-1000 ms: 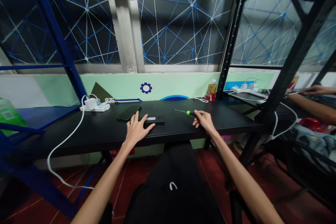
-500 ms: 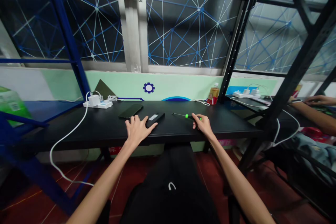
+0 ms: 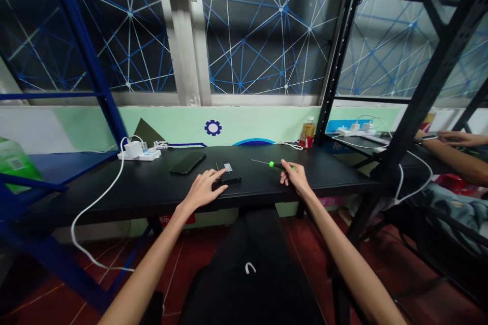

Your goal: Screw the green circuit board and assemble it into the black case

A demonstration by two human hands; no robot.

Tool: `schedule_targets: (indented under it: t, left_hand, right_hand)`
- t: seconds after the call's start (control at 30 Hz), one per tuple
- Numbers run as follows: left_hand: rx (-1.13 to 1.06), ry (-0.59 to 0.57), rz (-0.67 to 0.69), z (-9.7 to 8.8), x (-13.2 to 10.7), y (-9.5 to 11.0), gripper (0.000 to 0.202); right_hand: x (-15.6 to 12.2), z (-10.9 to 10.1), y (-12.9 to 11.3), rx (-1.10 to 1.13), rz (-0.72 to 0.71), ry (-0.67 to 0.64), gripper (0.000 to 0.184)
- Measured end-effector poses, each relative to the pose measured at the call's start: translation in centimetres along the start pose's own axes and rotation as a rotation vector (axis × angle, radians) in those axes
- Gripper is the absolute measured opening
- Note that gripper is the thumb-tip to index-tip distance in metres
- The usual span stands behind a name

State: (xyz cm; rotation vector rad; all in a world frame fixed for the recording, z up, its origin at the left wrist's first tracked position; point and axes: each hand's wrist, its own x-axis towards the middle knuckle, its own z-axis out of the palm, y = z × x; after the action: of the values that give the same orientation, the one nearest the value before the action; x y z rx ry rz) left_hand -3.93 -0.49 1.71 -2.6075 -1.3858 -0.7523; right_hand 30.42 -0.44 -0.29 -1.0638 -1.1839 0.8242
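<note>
My left hand [image 3: 205, 189] is at a small black case [image 3: 233, 180] on the desk, thumb at the near side and fingers reaching over it. Just beyond the case's dark edge shows a white label [image 3: 227, 167] with a thin yellow-green strip beside it. I cannot make out whether the case is tilted or opened. My right hand [image 3: 294, 177] is closed round the black and green handle of a screwdriver [image 3: 271, 164]. Its thin shaft points left, with the tip apart from the case. A dark phone [image 3: 188, 163] lies flat to the left, beyond my left hand.
A white power strip [image 3: 152, 154] with plugs and a trailing white cable stands on the left of the black desk [image 3: 267, 190]. A drink bottle [image 3: 307, 133] stands at the back right. Metal posts flank the desk. At far right are another person's forearms [image 3: 453, 155].
The black case has shifted under my left hand; its label now shows beyond a dark near edge rather than on top beside my fingers. The right hand keeps the screwdriver in nearly the same place.
</note>
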Motion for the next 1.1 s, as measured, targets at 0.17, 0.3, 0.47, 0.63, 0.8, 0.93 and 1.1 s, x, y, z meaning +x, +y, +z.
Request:
schedule_targets:
  t: [0.17, 0.3, 0.47, 0.63, 0.8, 0.93, 1.1]
  left_hand:
    - [-0.169, 0.016, 0.040, 0.1, 0.2, -0.3, 0.055]
    - [-0.400, 0.149, -0.037, 0.3, 0.8, 0.1, 0.049]
    - [-0.662, 0.339, -0.147, 1.3, 1.5, 0.5, 0.047]
    - [-0.795, 0.332, -0.172, 1.9, 1.5, 0.1, 0.053]
    - [-0.830, 0.299, -0.173, 1.8, 1.5, 0.0, 0.045]
    - [-0.811, 0.286, -0.154, 1.7, 1.4, 0.0, 0.039]
    - [-0.834, 0.287, -0.139, 1.2, 1.2, 0.4, 0.033]
  right_hand:
    - [-0.5, -0.1, -1.1, 0.082, 0.048, -0.044, 0.054]
    - [-1.2, 0.5, -2.0, 0.142, 0.087, -0.088, 0.051]
    - [-2.5, 2.1, -3.2, 0.162, 0.084, -0.193, 0.049]
    - [-3.4, 3.3, -4.0, 0.151, 0.063, -0.247, 0.048]
    - [-3.8, 3.9, -4.0, 0.167, 0.062, -0.277, 0.047]
    - [-4.0, 4.1, -3.9, 0.158, 0.064, -0.282, 0.048]
    - [-4.1, 4.1, -3.6, 0.155, 0.056, -0.309, 0.048]
